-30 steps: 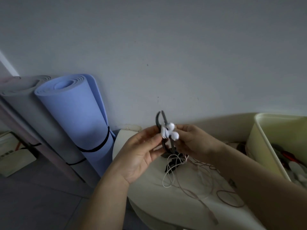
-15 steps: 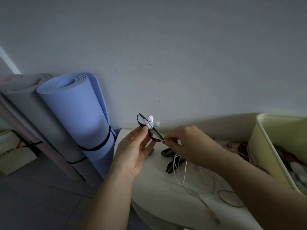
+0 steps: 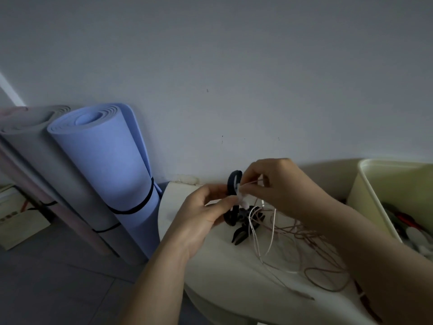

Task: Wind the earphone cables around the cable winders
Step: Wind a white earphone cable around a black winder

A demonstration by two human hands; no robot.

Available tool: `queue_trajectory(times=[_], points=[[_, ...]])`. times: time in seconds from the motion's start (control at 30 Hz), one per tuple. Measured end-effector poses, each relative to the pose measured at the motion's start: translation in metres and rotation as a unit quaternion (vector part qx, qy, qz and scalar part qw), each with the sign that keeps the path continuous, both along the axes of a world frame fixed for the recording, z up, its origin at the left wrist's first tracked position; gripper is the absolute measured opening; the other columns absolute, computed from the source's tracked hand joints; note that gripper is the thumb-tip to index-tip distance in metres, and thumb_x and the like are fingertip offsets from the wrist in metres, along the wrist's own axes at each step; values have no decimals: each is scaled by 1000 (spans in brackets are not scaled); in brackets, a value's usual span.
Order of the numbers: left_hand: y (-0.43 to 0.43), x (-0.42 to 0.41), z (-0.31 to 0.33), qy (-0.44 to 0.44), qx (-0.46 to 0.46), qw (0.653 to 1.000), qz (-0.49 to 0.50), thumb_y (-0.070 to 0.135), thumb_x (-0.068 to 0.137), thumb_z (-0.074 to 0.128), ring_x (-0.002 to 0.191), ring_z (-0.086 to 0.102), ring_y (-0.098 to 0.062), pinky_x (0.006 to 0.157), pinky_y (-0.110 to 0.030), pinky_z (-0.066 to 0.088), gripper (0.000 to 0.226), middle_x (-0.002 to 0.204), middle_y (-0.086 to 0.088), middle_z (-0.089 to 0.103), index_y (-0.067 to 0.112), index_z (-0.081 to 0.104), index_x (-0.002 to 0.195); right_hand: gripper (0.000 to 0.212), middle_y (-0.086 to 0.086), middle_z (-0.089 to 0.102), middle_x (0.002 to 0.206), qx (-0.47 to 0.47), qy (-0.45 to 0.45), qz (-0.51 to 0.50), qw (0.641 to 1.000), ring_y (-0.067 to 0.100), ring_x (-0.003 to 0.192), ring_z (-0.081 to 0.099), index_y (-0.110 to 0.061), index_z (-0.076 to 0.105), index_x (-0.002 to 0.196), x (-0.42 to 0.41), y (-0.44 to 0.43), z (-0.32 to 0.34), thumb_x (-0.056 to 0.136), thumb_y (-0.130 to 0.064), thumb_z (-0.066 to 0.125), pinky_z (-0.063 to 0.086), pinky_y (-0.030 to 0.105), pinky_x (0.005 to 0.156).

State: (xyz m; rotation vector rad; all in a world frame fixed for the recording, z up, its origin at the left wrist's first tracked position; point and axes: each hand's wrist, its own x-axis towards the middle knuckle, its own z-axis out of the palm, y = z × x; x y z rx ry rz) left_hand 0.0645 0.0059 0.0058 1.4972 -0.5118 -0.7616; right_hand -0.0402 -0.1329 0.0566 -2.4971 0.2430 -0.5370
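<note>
above the desk (image 3: 210,268), in dim light, the left hand (image 3: 199,219) fingers grip a black cable winder (image 3: 233,181); the right hand (image 3: 285,186) fingers pinch the white earphone cable (image 3: 271,233) against it. spare winders (image 3: 241,233) lie partly under a brown cable tangle (image 3: 302,233). the cream bin (image 3: 362,184), cut off at the right, holds blurry red and white items. the desk's rounded edge nears a rolled blue mat (image 3: 105,165).

1. One wide-angle camera, worn on the head, looks forward and down from the person's own standpoint.
2. It faces a pale wall (image 3: 234,66), with the white worktop (image 3: 210,277) close below.
3. The left hand (image 3: 199,221) and right hand (image 3: 281,186) sit near the lens at centre, their forearms entering from the bottom edge.
4. A rolled blue mat (image 3: 105,156) bounds the left side and a pale bin (image 3: 365,184) the right.
</note>
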Motion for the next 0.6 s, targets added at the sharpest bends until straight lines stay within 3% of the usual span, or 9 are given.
queue_trajectory(times=[0.17,0.33,0.5,0.6], points=[[4,-1,4,-85,48,992,-77,19,87,68,96,68,-5,85,-22,54,20,99,11,73,24,68,106,2,-19,56,71,-7,40,19,999,-18,68,49,-18,70,81,-5,-13,3,82,-18,71,36,4,64],[10,0,9,-98,48,988,-112,14,89,65,93,68,-2,80,-15,52,18,96,12,74,26,70,101,5,-22,53,66,-7,50,7,999,-17,64,48,-23,67,80,-8,-19,5,82,-21,72,36,4,62],[15,3,10,-93,56,984,-141,18,86,67,100,67,-7,88,-23,52,20,104,7,73,27,70,104,10,-27,57,56,106,36,-29,993,1,51,43,-29,65,76,-6,-27,-2,80,-25,73,36,9,51],[14,2,10,-4,-29,986,-165,18,80,64,105,68,-19,90,-29,53,32,110,-6,72,14,67,111,10,-15,62,56,240,3,-29,970,-2,51,50,-22,66,74,-1,-24,-11,83,-19,71,38,7,52]])
